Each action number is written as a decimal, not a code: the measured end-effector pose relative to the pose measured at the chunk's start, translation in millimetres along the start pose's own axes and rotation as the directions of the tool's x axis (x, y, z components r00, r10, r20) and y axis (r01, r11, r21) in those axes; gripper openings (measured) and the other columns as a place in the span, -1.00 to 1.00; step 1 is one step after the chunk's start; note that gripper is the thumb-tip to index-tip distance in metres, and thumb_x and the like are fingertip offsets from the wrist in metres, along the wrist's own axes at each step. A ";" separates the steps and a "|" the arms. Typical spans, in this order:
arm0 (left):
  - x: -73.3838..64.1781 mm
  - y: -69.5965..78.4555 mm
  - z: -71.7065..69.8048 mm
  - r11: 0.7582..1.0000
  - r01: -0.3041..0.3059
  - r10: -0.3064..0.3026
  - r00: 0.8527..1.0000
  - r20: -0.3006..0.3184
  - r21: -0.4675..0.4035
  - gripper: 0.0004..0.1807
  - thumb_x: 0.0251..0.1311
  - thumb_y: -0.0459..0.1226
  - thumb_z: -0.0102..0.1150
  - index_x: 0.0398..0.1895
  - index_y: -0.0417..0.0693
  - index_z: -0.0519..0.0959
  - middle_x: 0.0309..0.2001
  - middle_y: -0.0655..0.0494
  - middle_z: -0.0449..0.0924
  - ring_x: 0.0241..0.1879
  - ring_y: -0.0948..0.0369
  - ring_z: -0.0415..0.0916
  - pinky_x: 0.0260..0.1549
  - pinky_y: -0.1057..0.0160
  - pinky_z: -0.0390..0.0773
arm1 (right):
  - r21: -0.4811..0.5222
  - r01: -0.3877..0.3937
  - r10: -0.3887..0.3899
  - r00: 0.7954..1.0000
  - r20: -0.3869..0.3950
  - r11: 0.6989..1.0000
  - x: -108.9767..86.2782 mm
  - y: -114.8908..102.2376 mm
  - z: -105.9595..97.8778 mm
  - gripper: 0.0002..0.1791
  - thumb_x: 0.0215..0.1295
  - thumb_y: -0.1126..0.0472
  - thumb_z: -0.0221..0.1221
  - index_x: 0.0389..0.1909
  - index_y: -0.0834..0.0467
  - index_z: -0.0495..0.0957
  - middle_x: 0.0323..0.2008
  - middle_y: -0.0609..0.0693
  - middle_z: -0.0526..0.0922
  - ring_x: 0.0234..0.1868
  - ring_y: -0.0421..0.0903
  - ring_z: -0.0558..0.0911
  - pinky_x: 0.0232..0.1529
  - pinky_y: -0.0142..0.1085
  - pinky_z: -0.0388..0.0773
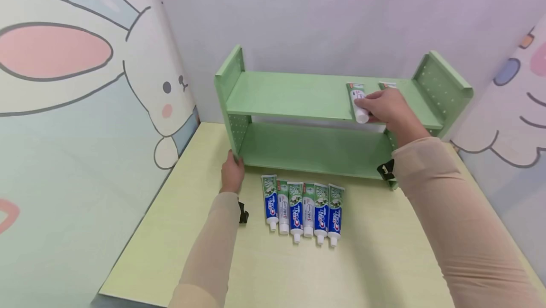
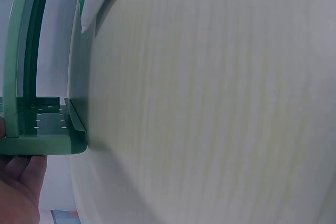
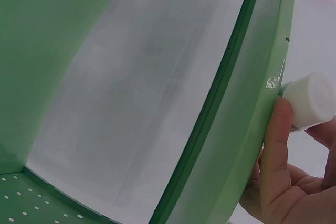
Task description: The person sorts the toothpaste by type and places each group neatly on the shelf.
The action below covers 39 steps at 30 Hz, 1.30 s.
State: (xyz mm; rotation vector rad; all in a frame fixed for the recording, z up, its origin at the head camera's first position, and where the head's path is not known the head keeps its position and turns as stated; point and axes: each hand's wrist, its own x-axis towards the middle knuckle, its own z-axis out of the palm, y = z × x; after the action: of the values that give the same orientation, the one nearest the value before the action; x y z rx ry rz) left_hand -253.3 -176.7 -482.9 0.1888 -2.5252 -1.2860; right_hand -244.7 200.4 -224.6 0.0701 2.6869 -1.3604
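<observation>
My right hand [image 1: 389,105] pinches a white-and-green toothpaste tube [image 1: 357,94] on the upper board of a green two-tier rack [image 1: 286,94]. The tube's cap points toward me, over the board's front edge; in the right wrist view, the white cap [image 3: 317,98] sits between thumb and fingers. Another toothpaste tube [image 1: 387,84] lies farther right on that board, mostly hidden behind the hand. Low on the rack's left side, my left hand [image 1: 232,174] grips the side panel [image 2: 44,144], its fingers wrapped around the edge in the left wrist view.
In front of the rack, several toothpaste tubes [image 1: 296,208] lie side by side on the pale wooden table [image 1: 170,251], caps toward me. Some are blue-and-green, others white-and-green. A wall with a rabbit drawing [image 1: 145,71] borders the left; the rack's perforated right panel [image 1: 445,85] rises beside my right hand.
</observation>
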 end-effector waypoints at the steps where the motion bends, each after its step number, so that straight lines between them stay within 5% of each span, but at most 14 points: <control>1: -0.3 -1.5 0.0 1.000 -0.002 0.002 1.000 -0.003 0.000 -0.60 0.49 -0.25 -0.13 0.32 -0.13 0.26 0.09 -0.25 0.54 -0.01 -0.11 0.56 -0.07 -0.07 0.54 | 0.001 -0.001 0.001 1.000 0.003 1.000 -0.5 -0.5 0.7 -0.30 0.42 -0.01 0.12 0.31 0.47 0.29 0.11 0.33 0.43 -0.44 -0.30 0.59 -0.30 -0.39 0.58; 5: -1.5 -5.8 -0.1 1.000 -0.009 0.009 1.000 0.000 -0.006 -0.60 0.49 -0.25 -0.13 0.32 -0.14 0.26 0.17 -0.25 0.49 0.14 -0.12 0.46 0.04 -0.10 0.47 | -0.003 -0.012 0.012 1.000 0.009 1.000 -3.4 -1.4 2.5 -0.30 0.44 -0.01 0.09 0.33 0.47 0.25 0.12 0.31 0.42 -0.43 -0.29 0.59 -0.29 -0.41 0.55; 19: -5.5 -1.5 -0.8 0.999 0.034 -0.034 0.999 0.023 -0.001 -0.58 0.49 -0.25 -0.12 0.34 -0.16 0.24 0.20 -0.26 0.45 0.17 -0.11 0.43 0.06 -0.08 0.46 | 0.025 -0.041 0.041 0.999 -0.001 0.999 -10.7 2.3 2.2 -0.24 0.44 -0.04 0.08 0.41 0.41 0.15 0.15 0.28 0.39 -0.42 -0.28 0.62 -0.16 -0.37 0.55; 25: -4.5 -2.8 0.9 0.999 0.041 -0.041 0.999 0.026 -0.002 -0.57 0.49 -0.24 -0.12 0.35 -0.16 0.23 0.22 -0.26 0.44 0.19 -0.11 0.42 0.07 -0.07 0.45 | 0.053 -0.038 0.038 0.999 0.000 0.998 -18.2 4.9 -1.2 -0.19 0.42 -0.06 0.11 0.45 0.36 0.07 0.22 0.33 0.37 -0.36 -0.28 0.68 0.28 0.01 0.24; 31: -1.9 0.0 -1.4 1.000 0.028 -0.028 0.999 0.035 -0.007 -0.56 0.50 -0.24 -0.13 0.36 -0.16 0.22 0.22 -0.26 0.44 0.16 -0.11 0.45 0.04 -0.07 0.48 | 0.012 -0.032 0.032 0.999 0.002 0.999 -26.4 6.1 -8.0 -0.11 0.38 -0.19 0.09 0.49 0.28 0.02 0.36 0.35 0.23 -0.23 -0.23 0.69 0.24 0.31 0.07; 35: 0.0 0.2 -2.3 1.000 0.026 -0.026 0.999 0.035 -0.002 -0.56 0.50 -0.23 -0.14 0.36 -0.16 0.22 0.22 -0.26 0.44 0.15 -0.11 0.45 0.03 -0.06 0.49 | -0.004 -0.005 0.005 1.000 -0.006 1.000 -32.1 6.8 -9.7 -0.10 0.39 -0.20 0.08 0.48 0.30 0.03 0.43 0.35 0.09 -0.22 -0.19 0.70 0.26 0.28 0.07; 39: 1.2 1.3 -2.4 1.000 0.015 -0.015 1.000 0.025 -0.001 -0.57 0.50 -0.24 -0.12 0.35 -0.16 0.23 0.20 -0.27 0.45 0.14 -0.12 0.46 0.02 -0.07 0.49 | -0.008 0.025 -0.025 1.000 -0.009 1.000 -38.5 9.1 -8.2 -0.14 0.41 -0.16 0.08 0.47 0.34 0.06 0.37 0.37 0.20 -0.23 -0.13 0.71 0.29 0.16 0.14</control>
State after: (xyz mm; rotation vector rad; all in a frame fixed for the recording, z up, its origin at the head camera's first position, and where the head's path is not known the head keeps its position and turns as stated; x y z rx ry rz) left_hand -253.7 -178.1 -480.3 0.1930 -2.5484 -1.3042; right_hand -206.5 213.1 -221.8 0.0424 2.7091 -1.3599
